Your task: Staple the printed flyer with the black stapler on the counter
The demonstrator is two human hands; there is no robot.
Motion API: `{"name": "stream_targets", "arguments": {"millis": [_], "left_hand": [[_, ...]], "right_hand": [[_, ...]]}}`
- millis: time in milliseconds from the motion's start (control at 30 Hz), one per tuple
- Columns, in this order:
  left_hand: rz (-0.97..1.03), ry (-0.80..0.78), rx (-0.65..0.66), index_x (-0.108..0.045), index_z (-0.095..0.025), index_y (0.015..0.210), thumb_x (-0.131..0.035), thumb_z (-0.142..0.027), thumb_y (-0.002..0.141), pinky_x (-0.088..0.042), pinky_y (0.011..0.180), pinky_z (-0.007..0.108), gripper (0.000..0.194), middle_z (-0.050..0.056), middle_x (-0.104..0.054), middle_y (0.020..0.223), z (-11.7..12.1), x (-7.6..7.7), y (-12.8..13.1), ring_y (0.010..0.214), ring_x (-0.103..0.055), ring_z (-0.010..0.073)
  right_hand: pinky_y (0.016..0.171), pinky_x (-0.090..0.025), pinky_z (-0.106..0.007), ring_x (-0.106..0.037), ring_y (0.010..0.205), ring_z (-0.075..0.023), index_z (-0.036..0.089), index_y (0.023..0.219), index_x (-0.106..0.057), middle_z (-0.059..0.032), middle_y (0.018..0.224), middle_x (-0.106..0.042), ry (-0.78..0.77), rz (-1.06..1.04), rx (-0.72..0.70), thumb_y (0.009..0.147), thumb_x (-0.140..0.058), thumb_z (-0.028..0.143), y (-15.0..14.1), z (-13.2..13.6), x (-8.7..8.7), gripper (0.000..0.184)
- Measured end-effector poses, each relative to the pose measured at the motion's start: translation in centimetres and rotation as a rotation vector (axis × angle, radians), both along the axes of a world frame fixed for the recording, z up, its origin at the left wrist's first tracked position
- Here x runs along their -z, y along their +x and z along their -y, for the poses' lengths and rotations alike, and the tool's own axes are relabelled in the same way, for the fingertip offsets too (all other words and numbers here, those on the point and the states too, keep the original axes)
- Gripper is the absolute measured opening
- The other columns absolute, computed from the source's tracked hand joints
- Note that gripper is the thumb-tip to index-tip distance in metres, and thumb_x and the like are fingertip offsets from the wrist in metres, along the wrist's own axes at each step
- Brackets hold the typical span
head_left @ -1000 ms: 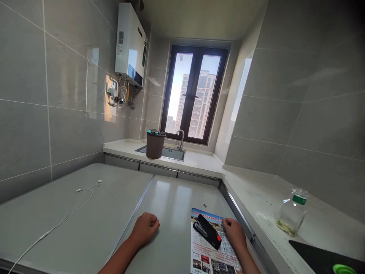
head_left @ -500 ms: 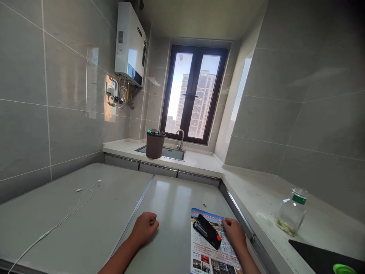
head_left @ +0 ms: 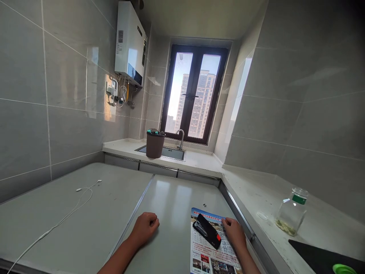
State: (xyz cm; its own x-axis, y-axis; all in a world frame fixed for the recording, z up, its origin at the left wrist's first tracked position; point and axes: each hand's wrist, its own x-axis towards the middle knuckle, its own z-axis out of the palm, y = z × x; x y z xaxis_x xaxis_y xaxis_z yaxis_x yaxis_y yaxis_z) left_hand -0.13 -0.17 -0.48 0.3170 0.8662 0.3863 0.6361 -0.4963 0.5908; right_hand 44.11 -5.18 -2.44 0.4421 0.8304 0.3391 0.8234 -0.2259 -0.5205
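My left hand (head_left: pixel 145 228) rests as a loose fist on the grey tabletop (head_left: pixel 168 213), left of the paper, with nothing visible in it. A black stapler (head_left: pixel 207 231) with a red patch at its near end lies at a slant on a printed leaflet (head_left: pixel 199 247). Also curled into a fist, my right hand (head_left: pixel 234 231) sits on the leaflet's right edge, just right of the stapler and apart from it. Beyond the leaflet lie small metal bits (head_left: pixel 204 205), too small to make out.
A white cable (head_left: pixel 62 219) trails over the table's left half. Behind the table, a brown bin (head_left: pixel 155 144) stands by the sink (head_left: pixel 175 153) and faucet (head_left: pixel 180 139). On the right counter are a glass jar (head_left: pixel 292 213), a clear lid (head_left: pixel 262 216) and a black panel with a green object (head_left: pixel 343 269).
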Motion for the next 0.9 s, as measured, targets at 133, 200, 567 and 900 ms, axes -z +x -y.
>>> {"name": "stream_targets", "arguments": {"millis": [133, 200, 567, 900], "left_hand": [[-0.013, 0.008, -0.019, -0.019, -0.022, 0.058, -0.048, -0.019, 0.07, -0.018, 0.058, 0.03, 0.032, -0.005, -0.027, 0.057, -0.04, 0.03, -0.03, 0.056, -0.029, 0.012], [-0.011, 0.015, -0.027, -0.017, -0.022, 0.059, -0.048, -0.018, 0.067, -0.018, 0.059, 0.03, 0.032, -0.005, -0.026, 0.057, -0.11, 0.1, -0.06, 0.056, -0.029, 0.0124], [-0.028, -0.018, -0.041, -0.011, -0.023, 0.058, -0.048, -0.02, 0.069, -0.015, 0.06, 0.032, 0.038, -0.006, -0.018, 0.056, 0.05, 0.14, -0.1, 0.057, -0.02, 0.0133], [-0.04, -0.012, -0.045, -0.01, -0.023, 0.059, -0.047, -0.018, 0.066, -0.014, 0.06, 0.032, 0.039, -0.006, -0.017, 0.056, 0.03, 0.07, -0.12, 0.057, -0.018, 0.0138]], "right_hand": [[0.055, -0.03, -0.027, -0.056, 0.06, -0.0193, 0.022, 0.056, -0.048, -0.0054, 0.061, -0.063, 0.009, 0.0, -0.008, 0.083, -0.039, 0.055, -0.04, -0.02, -0.05, 0.043], [0.054, -0.029, -0.027, -0.055, 0.059, -0.0191, 0.023, 0.055, -0.047, -0.0051, 0.059, -0.062, 0.014, 0.0, -0.007, 0.083, -0.039, 0.054, -0.04, -0.02, -0.04, 0.042], [0.054, -0.028, -0.027, -0.053, 0.058, -0.0181, 0.022, 0.055, -0.049, -0.0041, 0.059, -0.061, 0.017, 0.004, -0.004, 0.082, -0.04, 0.056, 0.06, -0.03, -0.09, 0.044], [0.054, -0.027, -0.028, -0.053, 0.057, -0.0181, 0.022, 0.055, -0.05, -0.0038, 0.057, -0.06, -0.002, 0.009, 0.005, 0.082, -0.04, 0.055, 0.19, -0.16, 0.19, 0.044]]}}
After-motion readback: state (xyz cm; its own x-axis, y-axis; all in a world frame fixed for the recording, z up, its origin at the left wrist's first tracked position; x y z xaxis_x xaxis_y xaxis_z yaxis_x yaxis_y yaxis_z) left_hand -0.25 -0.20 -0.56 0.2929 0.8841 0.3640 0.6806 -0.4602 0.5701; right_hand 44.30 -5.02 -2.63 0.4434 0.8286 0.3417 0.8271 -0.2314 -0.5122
